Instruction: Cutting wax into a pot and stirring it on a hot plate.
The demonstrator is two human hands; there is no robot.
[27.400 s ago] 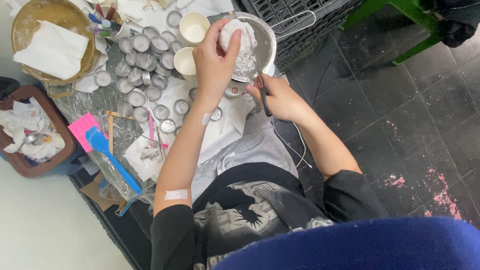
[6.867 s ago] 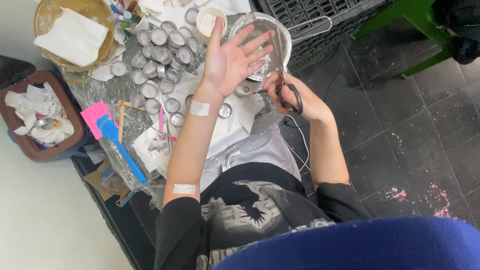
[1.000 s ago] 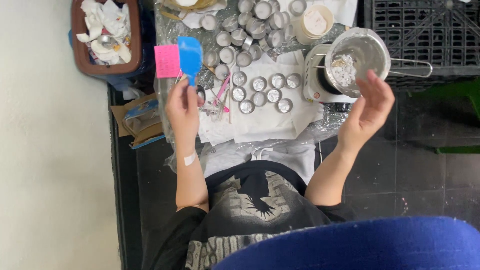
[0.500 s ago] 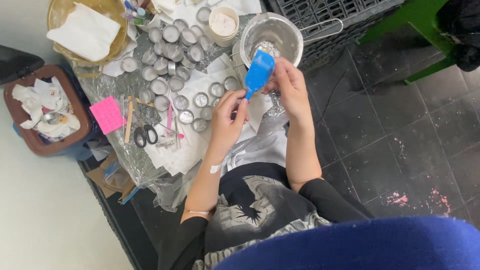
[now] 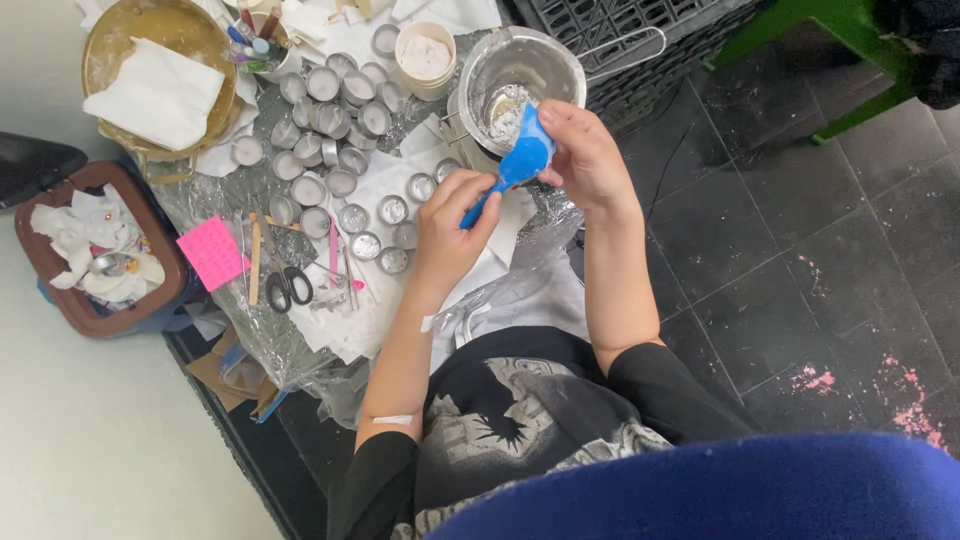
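Head view: a brown bin (image 5: 95, 300) is noted at far left, scissors (image 5: 288, 285) and small metal cups (image 5: 345, 160) mid-table. The blue spatula (image 5: 510, 170) is gripped at its handle by the closed left hand (image 5: 450, 235); its blade, over the metal pot (image 5: 515, 85), is pinched by the right hand (image 5: 585, 155). Residue is best wiped directly above the pot.

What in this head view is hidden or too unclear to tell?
- Spatula head: partly covered by right hand fingers.
- Pot contents: a pale blur, too small to identify.
- Small tins: fill too small to judge.
- Gold bowl: cut off by the top edge.
- Left hand grip: palm hidden.
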